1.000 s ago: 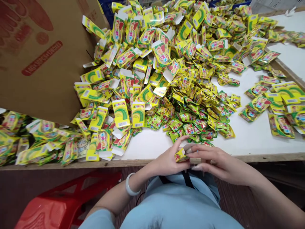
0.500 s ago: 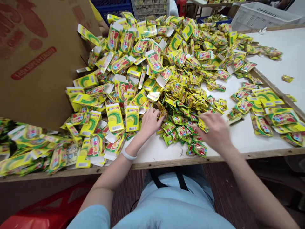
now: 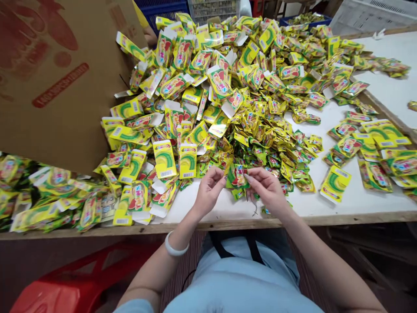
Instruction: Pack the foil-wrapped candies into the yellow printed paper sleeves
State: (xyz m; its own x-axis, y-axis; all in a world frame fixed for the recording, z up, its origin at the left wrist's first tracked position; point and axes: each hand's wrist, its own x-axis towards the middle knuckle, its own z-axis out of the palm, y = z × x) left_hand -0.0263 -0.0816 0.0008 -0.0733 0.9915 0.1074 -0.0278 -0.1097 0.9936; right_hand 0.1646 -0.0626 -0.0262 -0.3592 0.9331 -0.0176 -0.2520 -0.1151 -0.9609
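My left hand (image 3: 210, 190) and my right hand (image 3: 266, 190) face each other just above the table's front edge. Between their fingertips is a small green and yellow sachet (image 3: 236, 175) with a red and white print. Each hand pinches one side of it, thumb against fingers. Right behind the hands rises a loose heap of similar sachets (image 3: 260, 145). Flat yellow-green cartons (image 3: 188, 161) with open white flaps lie left of my left hand. One yellow carton (image 3: 335, 184) rests on the white table right of my right hand.
A large brown cardboard box (image 3: 78, 117) tilts over the pile at left. More cartons (image 3: 399, 161) are grouped at right beside a wooden strip (image 3: 387, 111). Crates (image 3: 374, 17) stand behind the table (image 3: 312, 208). A red stool (image 3: 58, 291) is below left.
My hands have come together from either side of the sachet heap and now pinch one sachet between them. At right, a carton now lies yellow face up. The view has shifted slightly.
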